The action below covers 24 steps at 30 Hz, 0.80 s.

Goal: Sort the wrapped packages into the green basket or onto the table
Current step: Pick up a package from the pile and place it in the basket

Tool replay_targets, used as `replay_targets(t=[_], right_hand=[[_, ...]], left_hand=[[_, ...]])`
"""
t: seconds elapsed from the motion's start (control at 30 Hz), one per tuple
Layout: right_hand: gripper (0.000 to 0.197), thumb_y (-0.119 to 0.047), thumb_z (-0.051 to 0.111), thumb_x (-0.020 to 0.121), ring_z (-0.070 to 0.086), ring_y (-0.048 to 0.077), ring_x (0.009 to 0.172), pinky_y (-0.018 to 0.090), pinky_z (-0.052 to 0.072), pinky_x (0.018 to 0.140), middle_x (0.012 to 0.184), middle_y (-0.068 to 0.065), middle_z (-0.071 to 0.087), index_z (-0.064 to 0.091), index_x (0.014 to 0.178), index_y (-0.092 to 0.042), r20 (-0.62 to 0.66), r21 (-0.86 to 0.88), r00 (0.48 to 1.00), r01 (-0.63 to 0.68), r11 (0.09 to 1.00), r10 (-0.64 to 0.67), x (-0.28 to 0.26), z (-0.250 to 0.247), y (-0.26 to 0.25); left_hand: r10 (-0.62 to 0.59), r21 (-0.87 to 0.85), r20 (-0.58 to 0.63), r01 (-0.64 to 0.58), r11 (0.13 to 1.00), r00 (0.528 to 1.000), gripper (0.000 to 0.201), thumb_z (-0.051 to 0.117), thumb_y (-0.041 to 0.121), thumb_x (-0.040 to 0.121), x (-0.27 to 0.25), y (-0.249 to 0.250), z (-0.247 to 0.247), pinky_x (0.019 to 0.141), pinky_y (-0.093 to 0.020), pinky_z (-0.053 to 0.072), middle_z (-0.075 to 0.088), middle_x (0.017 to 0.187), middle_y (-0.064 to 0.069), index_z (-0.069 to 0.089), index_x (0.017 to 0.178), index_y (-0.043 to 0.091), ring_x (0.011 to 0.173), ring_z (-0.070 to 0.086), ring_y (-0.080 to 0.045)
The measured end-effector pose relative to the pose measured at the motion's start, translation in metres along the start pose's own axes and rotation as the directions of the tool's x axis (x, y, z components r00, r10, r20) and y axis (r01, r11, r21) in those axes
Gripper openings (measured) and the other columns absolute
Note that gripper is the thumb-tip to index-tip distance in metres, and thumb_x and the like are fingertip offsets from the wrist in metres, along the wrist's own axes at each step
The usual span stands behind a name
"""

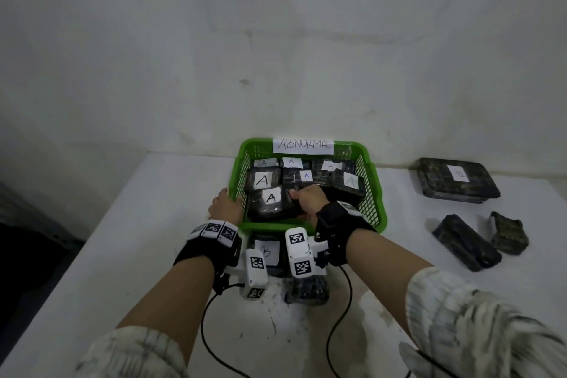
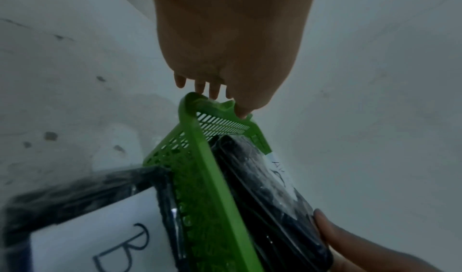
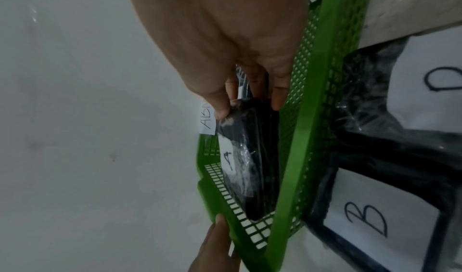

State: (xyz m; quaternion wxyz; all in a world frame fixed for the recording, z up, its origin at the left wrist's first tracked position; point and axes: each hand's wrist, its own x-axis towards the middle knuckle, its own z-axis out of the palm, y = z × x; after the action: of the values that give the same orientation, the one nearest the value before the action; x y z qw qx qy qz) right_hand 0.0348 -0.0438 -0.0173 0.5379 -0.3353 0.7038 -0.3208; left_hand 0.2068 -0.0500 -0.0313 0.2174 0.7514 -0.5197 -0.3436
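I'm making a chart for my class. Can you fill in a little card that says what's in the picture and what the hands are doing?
basket: green basket on the white table, paper sign reading ABNORMAL on its far wall
in basket: black wrapped packages labelled A
left hand: holds the basket's left rim
right hand: inside the basket, gripping the front A package
in front of basket: B package
right of basket: three dark packages, one bigger
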Motion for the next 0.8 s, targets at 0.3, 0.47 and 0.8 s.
replay_targets(t=[0.3, 0.47, 0.8], right_hand=[[0.037, -0.019, 0.063, 0.092, 0.056, 0.031, 0.078, 0.053, 0.054, 0.086, 0.067, 0.009, 0.044, 0.035, 0.069, -0.017, -0.004, -0.195, 1.0, -0.013, 0.981, 0.012, 0.027, 0.024, 0.016], [0.037, -0.017, 0.059, 0.094, 0.056, 0.029, 0.102, 0.036, 0.045, 0.087, 0.117, 0.021, 0.06, 0.056, 0.12, 0.01, 0.095, -0.423, 0.994, -0.006, 0.906, 0.051, 0.012, 0.015, 0.007], [0.048, -0.013, 0.059, 0.092, 0.049, 0.029, 0.123, 0.037, 0.041, 0.104, 0.137, 0.014, 0.05, 0.044, 0.137, -0.006, -0.037, -0.172, 0.958, 0.273, 0.946, -0.283, -0.012, -0.017, 0.011]], left_hand=[[0.028, 0.008, 0.058, -0.028, 1.0, 0.998, 0.045, 0.034, 0.001, 0.095, 0.005, -0.014, 0.006, 0.086, -0.042, 0.043, 0.051, 0.125, -0.03, 0.029, 0.139, 0.004, 0.11, 0.053, -0.042], [0.029, 0.028, 0.072, -0.032, 0.999, 0.997, 0.047, 0.036, 0.0, 0.093, 0.008, -0.015, 0.007, 0.086, -0.042, 0.045, 0.052, 0.124, -0.029, 0.028, 0.14, 0.005, 0.109, 0.054, -0.042], [0.022, 0.129, -0.15, -0.003, 0.992, 0.988, 0.075, 0.057, 0.008, 0.083, -0.009, 0.014, 0.012, 0.115, -0.045, 0.013, 0.025, 0.146, -0.018, 0.02, 0.147, 0.017, 0.136, 0.023, -0.035]])
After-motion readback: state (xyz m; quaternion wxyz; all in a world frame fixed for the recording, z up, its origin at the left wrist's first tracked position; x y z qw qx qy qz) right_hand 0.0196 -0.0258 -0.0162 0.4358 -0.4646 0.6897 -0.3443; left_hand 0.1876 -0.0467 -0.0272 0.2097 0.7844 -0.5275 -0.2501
